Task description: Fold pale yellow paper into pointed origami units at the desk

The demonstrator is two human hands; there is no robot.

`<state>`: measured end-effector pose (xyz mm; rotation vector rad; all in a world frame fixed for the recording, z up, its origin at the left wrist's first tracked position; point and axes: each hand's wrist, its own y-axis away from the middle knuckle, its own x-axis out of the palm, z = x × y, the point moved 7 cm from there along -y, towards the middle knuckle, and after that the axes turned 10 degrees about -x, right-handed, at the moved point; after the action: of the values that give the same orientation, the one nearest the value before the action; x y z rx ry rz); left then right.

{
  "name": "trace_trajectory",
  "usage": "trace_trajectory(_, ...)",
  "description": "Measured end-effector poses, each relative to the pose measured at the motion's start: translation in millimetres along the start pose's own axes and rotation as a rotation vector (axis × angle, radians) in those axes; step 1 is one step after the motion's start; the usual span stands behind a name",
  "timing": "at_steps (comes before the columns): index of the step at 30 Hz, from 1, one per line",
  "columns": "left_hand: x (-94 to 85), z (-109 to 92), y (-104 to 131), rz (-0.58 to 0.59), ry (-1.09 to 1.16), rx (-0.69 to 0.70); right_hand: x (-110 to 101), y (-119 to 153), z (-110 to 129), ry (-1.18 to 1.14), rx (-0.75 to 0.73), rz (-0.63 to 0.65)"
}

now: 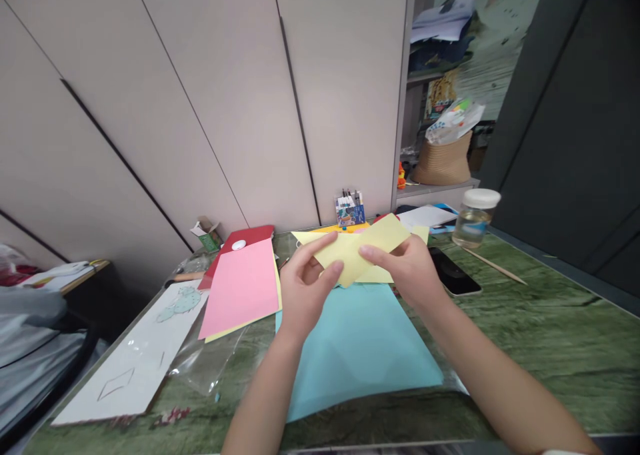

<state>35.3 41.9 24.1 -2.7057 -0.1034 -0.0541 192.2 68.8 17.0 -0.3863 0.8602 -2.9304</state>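
Observation:
A folded piece of pale yellow paper (377,239) is held up between my two hands, above the far part of a light blue sheet (365,348). My left hand (307,281) pinches its left end, thumb in front and fingers partly behind. On the right side, my right hand (407,268) grips the paper with the thumb pressed on its face. More yellow paper extends behind and to both sides of the folded piece; how the layers join is hidden.
Pink sheets (243,288) and a white drawing sheet (135,355) lie on the left. A phone (455,272), a wooden stick (495,266) and a lidded jar (475,220) are on the right. A pen box (350,209) stands at the back.

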Motion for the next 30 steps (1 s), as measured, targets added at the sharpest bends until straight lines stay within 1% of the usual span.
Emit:
trace_trajectory(3, -6.6, 3, -2, -0.042, -0.032, -0.081, 1, -1, 1, 0.028, 0.007, 0.031)
trace_trajectory(6, -8.6, 3, -2, -0.049, -0.041, -0.107, 0, -1, 1, 0.02, 0.016, 0.034)
trace_trajectory(9, -8.1, 2, -1, -0.062, -0.065, -0.101, 1, 0, -1, 0.003, 0.022, 0.041)
trace_trajectory(14, -6.9, 0, -1, -0.117, -0.098, -0.066, 0, 0, -1, 0.011, 0.025, 0.047)
trace_trajectory(21, -7.1, -1, -1, -0.129, -0.112, -0.067, 1, 0, 1, 0.033, 0.008, 0.044)
trace_trajectory(24, -8.4, 0, -1, -0.144, -0.121, -0.071, 1, 0, 0, 0.017, 0.023, 0.045)
trace_trajectory(27, -11.0, 0, -2, -0.167, -0.115, -0.073, -5, -2, -2, 0.018, 0.018, 0.017)
trace_trajectory(30, -14.2, 0, -4, -0.182, -0.097, -0.073, -15, -6, 0, 0.049, -0.037, -0.043)
